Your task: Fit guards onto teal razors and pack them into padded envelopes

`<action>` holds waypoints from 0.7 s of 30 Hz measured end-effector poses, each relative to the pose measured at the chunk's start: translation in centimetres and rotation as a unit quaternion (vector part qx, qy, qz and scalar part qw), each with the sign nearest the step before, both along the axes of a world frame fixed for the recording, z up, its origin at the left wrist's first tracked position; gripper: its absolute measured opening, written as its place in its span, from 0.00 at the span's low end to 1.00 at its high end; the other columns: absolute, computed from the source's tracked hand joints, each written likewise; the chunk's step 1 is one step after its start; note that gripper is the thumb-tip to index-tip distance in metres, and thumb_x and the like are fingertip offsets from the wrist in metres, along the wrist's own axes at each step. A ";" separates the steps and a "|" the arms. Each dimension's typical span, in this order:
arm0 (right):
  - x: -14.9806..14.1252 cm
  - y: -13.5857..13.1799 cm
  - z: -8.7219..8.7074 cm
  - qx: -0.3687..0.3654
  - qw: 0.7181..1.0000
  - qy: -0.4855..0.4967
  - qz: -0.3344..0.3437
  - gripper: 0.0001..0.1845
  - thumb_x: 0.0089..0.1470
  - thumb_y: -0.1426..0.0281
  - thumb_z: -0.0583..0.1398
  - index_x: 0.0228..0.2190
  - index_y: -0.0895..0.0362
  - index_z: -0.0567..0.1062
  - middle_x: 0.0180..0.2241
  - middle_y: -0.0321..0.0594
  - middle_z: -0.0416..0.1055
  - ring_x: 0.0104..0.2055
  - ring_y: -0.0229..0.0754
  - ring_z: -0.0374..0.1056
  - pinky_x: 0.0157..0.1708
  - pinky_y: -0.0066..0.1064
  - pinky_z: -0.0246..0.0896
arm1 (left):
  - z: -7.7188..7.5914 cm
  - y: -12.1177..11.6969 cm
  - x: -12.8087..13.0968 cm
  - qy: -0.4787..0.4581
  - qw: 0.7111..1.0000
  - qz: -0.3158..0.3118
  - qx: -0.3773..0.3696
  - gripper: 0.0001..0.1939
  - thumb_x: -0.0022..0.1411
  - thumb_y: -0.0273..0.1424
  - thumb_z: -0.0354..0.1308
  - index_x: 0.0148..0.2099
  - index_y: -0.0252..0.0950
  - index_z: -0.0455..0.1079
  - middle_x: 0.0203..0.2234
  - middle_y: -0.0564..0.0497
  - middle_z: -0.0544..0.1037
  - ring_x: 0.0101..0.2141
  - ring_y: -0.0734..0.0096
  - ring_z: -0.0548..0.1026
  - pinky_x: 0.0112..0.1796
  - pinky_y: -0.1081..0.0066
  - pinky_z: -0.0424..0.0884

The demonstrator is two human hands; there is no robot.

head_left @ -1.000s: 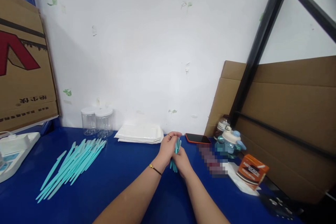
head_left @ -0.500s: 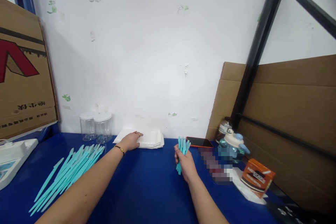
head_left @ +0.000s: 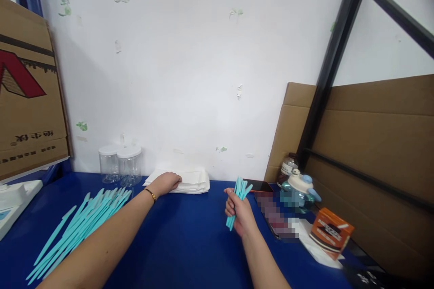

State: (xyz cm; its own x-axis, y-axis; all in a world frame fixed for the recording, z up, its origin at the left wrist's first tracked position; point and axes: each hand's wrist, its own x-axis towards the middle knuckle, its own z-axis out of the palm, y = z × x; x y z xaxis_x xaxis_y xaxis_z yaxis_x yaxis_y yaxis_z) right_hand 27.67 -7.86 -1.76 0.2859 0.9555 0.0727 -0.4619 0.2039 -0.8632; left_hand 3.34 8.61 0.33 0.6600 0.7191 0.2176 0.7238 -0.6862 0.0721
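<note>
My right hand (head_left: 239, 210) is closed round an upright bunch of slim turquoise eyebrow razors (head_left: 240, 186), their paler, blade-shaped ends fanning out above the fist. Against the wall lies a flat stack of white plastic bags (head_left: 195, 181). On its top rests my left hand (head_left: 167, 183), fingers bent and drawn together at the uppermost bag; the fingertips are partly hidden. A loose pile of the same turquoise razors (head_left: 86, 223) spreads over the blue table at the left, partly behind my left forearm.
Two clear jars (head_left: 129, 169) with white lids stand by the wall. A white device (head_left: 20, 198) sits at the far left. On the right are a dark phone (head_left: 259, 186), a brown bottle (head_left: 288, 167), a teal cup (head_left: 298, 194) and an orange box (head_left: 332, 232) on white paper.
The fingers of my left hand have curled in on the bag stack. My right hand still grips the razors, which tilt slightly more to the right. The view has shifted a little.
</note>
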 end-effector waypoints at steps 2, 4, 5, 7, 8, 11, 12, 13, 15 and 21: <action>-0.1 -0.1 0.0 0.001 1.000 -0.003 0.005 0.19 0.41 0.57 0.65 0.29 0.58 0.69 0.13 0.23 0.49 0.13 0.27 0.42 0.13 0.22 0.39 | -0.2 -0.3 0.3 0.026 0.999 -0.003 0.020 0.11 0.55 0.30 0.48 0.35 0.36 0.72 0.31 0.44 0.77 0.35 0.62 0.73 0.38 0.68 0.64; -0.1 -0.2 0.0 -0.001 1.000 0.000 0.004 0.18 0.41 0.58 0.65 0.28 0.58 0.69 0.12 0.23 0.49 0.13 0.27 0.42 0.12 0.22 0.38 | -0.4 -0.5 0.6 0.045 0.998 -0.003 0.035 0.10 0.54 0.30 0.49 0.33 0.36 0.72 0.29 0.43 0.76 0.33 0.61 0.73 0.36 0.67 0.64; -0.1 -0.2 0.0 -0.001 1.000 0.003 0.004 0.18 0.41 0.58 0.65 0.28 0.58 0.69 0.12 0.22 0.49 0.13 0.27 0.42 0.12 0.22 0.38 | -0.4 -0.7 0.8 0.051 0.998 -0.002 0.041 0.10 0.55 0.31 0.49 0.33 0.36 0.71 0.29 0.43 0.76 0.33 0.61 0.73 0.36 0.67 0.65; -0.1 -0.2 0.0 -0.001 1.000 0.007 0.005 0.18 0.41 0.58 0.65 0.28 0.58 0.68 0.12 0.22 0.49 0.13 0.27 0.42 0.12 0.22 0.38 | -0.4 -0.9 0.9 0.060 0.997 0.002 0.051 0.10 0.56 0.30 0.48 0.30 0.35 0.70 0.27 0.43 0.76 0.31 0.62 0.73 0.35 0.67 0.65; -0.1 -0.3 0.0 0.000 1.000 0.008 0.007 0.18 0.41 0.58 0.65 0.28 0.58 0.68 0.12 0.22 0.49 0.13 0.27 0.42 0.12 0.22 0.39 | -0.2 -1.0 1.0 0.062 0.996 0.006 0.056 0.11 0.57 0.29 0.47 0.29 0.35 0.70 0.27 0.43 0.75 0.31 0.62 0.73 0.35 0.67 0.65; -0.2 -0.4 0.1 0.002 1.000 0.006 0.013 0.18 0.41 0.58 0.65 0.29 0.58 0.68 0.12 0.22 0.49 0.12 0.27 0.42 0.12 0.21 0.39 | 0.6 -1.7 1.1 0.064 0.995 0.016 0.072 0.11 0.57 0.26 0.46 0.30 0.34 0.69 0.26 0.42 0.75 0.29 0.62 0.73 0.33 0.67 0.65; -0.2 -0.3 0.1 0.002 1.000 0.003 0.013 0.19 0.41 0.57 0.65 0.29 0.57 0.68 0.12 0.22 0.49 0.12 0.27 0.42 0.12 0.21 0.39 | 0.9 -2.2 1.3 0.063 0.995 0.018 0.078 0.11 0.58 0.26 0.45 0.32 0.33 0.69 0.27 0.42 0.75 0.29 0.62 0.73 0.33 0.66 0.65; -0.3 -0.3 0.0 -0.001 1.000 0.000 0.009 0.19 0.41 0.57 0.65 0.29 0.57 0.68 0.12 0.22 0.49 0.12 0.27 0.42 0.12 0.21 0.39 | 1.2 -2.8 1.5 0.060 0.994 0.018 0.085 0.12 0.59 0.26 0.43 0.34 0.33 0.69 0.28 0.41 0.75 0.29 0.61 0.73 0.33 0.65 0.65; -0.3 -0.2 -0.1 -0.018 1.000 -0.008 -0.010 0.20 0.40 0.56 0.65 0.30 0.57 0.67 0.12 0.22 0.49 0.12 0.27 0.42 0.11 0.21 0.38 | 1.6 -4.4 2.2 0.055 0.993 0.009 0.100 0.15 0.62 0.28 0.39 0.38 0.32 0.68 0.30 0.39 0.74 0.31 0.58 0.73 0.33 0.64 0.66; 0.4 0.3 -1.0 -0.145 0.989 -0.033 -0.011 0.23 0.42 0.50 0.60 0.19 0.56 0.62 0.09 0.25 0.49 0.09 0.29 0.43 0.09 0.23 0.37 | -0.4 -10.8 4.9 0.038 0.991 -0.096 0.083 0.19 0.64 0.30 0.35 0.41 0.33 0.68 0.34 0.37 0.73 0.34 0.56 0.73 0.34 0.61 0.67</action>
State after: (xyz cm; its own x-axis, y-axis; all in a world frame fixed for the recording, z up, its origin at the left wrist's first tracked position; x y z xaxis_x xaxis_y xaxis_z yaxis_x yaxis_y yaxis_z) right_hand 28.03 -7.51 -2.71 0.3099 0.9326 -0.1847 -0.4015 -0.0477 -0.9146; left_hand 8.25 -2.19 -0.12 0.7999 0.5381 0.2657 0.5786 -0.8091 -0.1031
